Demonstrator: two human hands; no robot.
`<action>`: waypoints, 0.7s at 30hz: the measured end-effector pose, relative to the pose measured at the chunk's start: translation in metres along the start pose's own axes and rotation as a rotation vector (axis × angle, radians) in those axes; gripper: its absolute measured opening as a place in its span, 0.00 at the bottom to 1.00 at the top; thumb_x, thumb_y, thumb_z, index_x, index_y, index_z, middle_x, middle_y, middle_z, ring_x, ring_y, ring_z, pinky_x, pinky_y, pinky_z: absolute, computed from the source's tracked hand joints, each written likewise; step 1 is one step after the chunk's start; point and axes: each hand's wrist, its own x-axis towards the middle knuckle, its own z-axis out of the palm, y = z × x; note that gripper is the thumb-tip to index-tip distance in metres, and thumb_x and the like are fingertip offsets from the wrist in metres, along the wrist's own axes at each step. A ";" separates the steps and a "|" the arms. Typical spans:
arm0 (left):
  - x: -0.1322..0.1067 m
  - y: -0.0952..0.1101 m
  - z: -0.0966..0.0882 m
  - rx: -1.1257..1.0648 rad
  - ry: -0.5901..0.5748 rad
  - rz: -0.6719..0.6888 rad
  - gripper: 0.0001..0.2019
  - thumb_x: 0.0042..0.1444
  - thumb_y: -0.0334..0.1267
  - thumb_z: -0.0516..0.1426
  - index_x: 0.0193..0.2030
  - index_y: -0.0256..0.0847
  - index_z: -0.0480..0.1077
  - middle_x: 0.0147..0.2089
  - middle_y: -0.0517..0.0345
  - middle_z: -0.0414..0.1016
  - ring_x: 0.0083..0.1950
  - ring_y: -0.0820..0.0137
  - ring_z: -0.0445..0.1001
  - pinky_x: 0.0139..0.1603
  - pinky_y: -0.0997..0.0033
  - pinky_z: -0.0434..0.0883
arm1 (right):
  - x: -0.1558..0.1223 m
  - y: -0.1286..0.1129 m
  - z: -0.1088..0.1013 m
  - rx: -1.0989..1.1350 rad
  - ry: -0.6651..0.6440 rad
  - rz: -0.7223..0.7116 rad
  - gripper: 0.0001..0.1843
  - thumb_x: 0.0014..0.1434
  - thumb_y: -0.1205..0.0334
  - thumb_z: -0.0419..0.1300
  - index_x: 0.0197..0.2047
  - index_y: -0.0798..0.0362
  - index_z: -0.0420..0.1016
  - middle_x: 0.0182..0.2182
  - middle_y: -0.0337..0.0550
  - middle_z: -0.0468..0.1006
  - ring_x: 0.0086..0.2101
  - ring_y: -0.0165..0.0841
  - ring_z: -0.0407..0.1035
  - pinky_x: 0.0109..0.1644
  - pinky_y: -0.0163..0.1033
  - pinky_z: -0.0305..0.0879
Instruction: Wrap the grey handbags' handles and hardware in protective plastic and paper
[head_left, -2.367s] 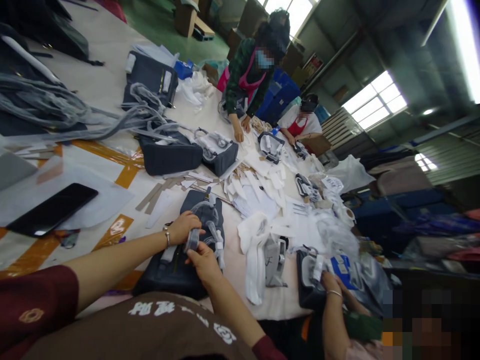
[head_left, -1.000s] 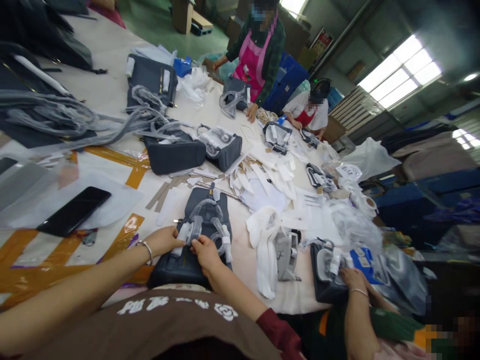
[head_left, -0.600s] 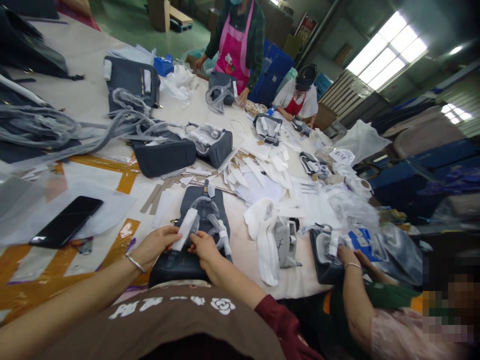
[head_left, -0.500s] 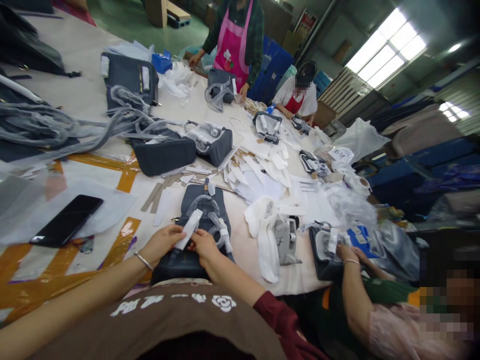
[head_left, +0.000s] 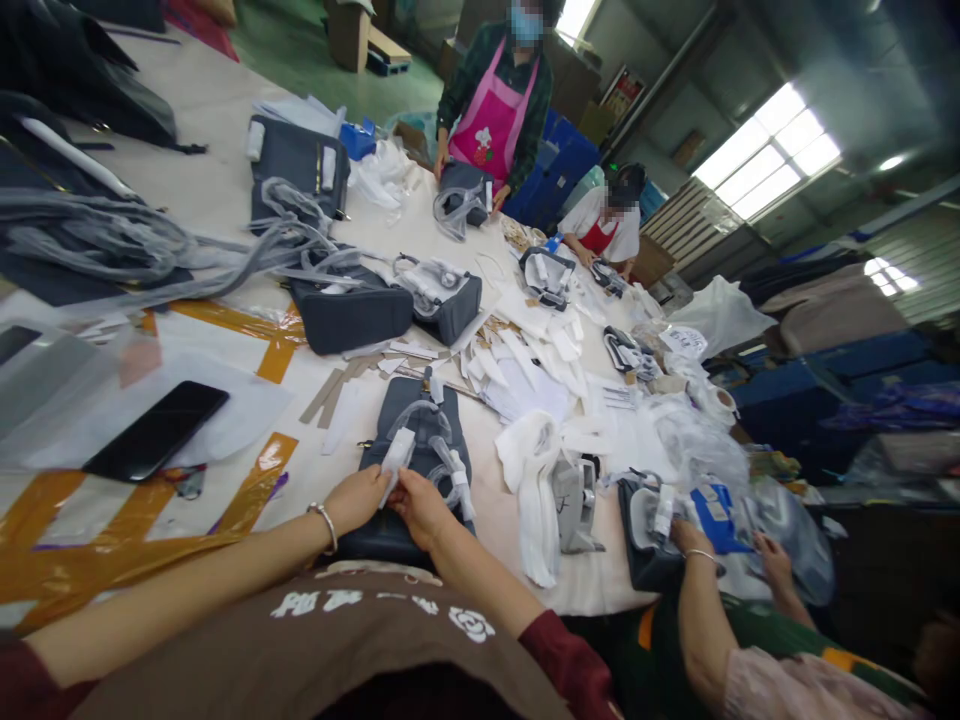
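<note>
Left hand [head_left: 352, 502]: fingers closed on the lower end of the white strip [head_left: 397, 460], just above the bag.
Right hand [head_left: 421, 510]: fingers [head_left: 403, 487] also closed on the strip, touching the left hand's fingers.
White strip: stands steeper than in the frame just before, when it slanted further left; it is gripped between both hands, next to the clear plastic tubing [head_left: 411, 412].
Bag: the dark gray bag [head_left: 381, 430] lies flat on the desk [head_left: 210, 110], directly under both hands, with the tubing on top.
Left side: a black smartphone [head_left: 154, 430] lies on a plastic sheet [head_left: 247, 400].
Ahead: white paper scraps [head_left: 525, 375] lie beyond the bag.
Right side: a co-worker's hand [head_left: 688, 538] rests on another dark bag [head_left: 643, 545].
</note>
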 end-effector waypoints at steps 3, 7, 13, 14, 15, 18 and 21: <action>-0.003 0.000 0.003 0.078 -0.074 0.119 0.15 0.59 0.40 0.49 0.41 0.36 0.73 0.42 0.37 0.76 0.43 0.53 0.75 0.46 0.58 0.69 | 0.004 0.006 0.001 -0.075 0.066 -0.032 0.13 0.50 0.57 0.67 0.30 0.55 0.70 0.22 0.36 0.70 0.23 0.26 0.62 0.31 0.33 0.61; -0.007 -0.002 0.003 0.062 -0.103 0.101 0.19 0.63 0.41 0.42 0.42 0.36 0.73 0.40 0.39 0.77 0.40 0.56 0.76 0.42 0.60 0.69 | 0.012 0.015 -0.003 -0.115 0.107 -0.027 0.15 0.44 0.55 0.69 0.31 0.55 0.73 0.22 0.36 0.70 0.22 0.27 0.60 0.30 0.34 0.60; -0.005 -0.014 -0.017 -0.134 -0.170 0.198 0.17 0.63 0.46 0.46 0.37 0.41 0.73 0.38 0.51 0.79 0.40 0.63 0.76 0.41 0.67 0.68 | 0.015 0.020 -0.007 -0.101 0.077 -0.044 0.22 0.41 0.50 0.71 0.36 0.55 0.76 0.23 0.38 0.70 0.23 0.28 0.58 0.32 0.36 0.61; 0.000 -0.020 -0.025 -0.129 -0.120 0.161 0.18 0.63 0.47 0.46 0.35 0.42 0.73 0.37 0.52 0.79 0.39 0.63 0.76 0.40 0.68 0.68 | 0.014 0.020 -0.007 -0.108 0.074 -0.045 0.23 0.41 0.50 0.71 0.37 0.55 0.77 0.23 0.38 0.70 0.23 0.28 0.58 0.32 0.37 0.61; 0.006 -0.027 -0.033 -0.101 -0.039 0.096 0.18 0.63 0.47 0.47 0.34 0.42 0.73 0.37 0.52 0.79 0.39 0.63 0.76 0.40 0.69 0.68 | 0.012 0.019 -0.006 -0.115 0.071 -0.047 0.23 0.41 0.49 0.71 0.38 0.55 0.77 0.23 0.38 0.70 0.23 0.28 0.58 0.33 0.37 0.62; 0.034 -0.056 -0.066 0.000 0.258 -0.144 0.15 0.63 0.44 0.48 0.40 0.41 0.73 0.46 0.47 0.77 0.48 0.60 0.74 0.47 0.67 0.67 | 0.008 0.017 -0.004 -0.130 0.069 -0.054 0.22 0.42 0.48 0.71 0.36 0.54 0.76 0.23 0.38 0.69 0.24 0.28 0.58 0.34 0.37 0.61; 0.062 -0.087 -0.095 0.056 0.377 -0.314 0.17 0.61 0.43 0.50 0.49 0.35 0.70 0.52 0.37 0.72 0.54 0.54 0.72 0.49 0.63 0.66 | 0.005 0.016 -0.002 -0.125 0.086 -0.053 0.23 0.41 0.47 0.72 0.34 0.55 0.75 0.22 0.36 0.66 0.24 0.28 0.57 0.34 0.37 0.60</action>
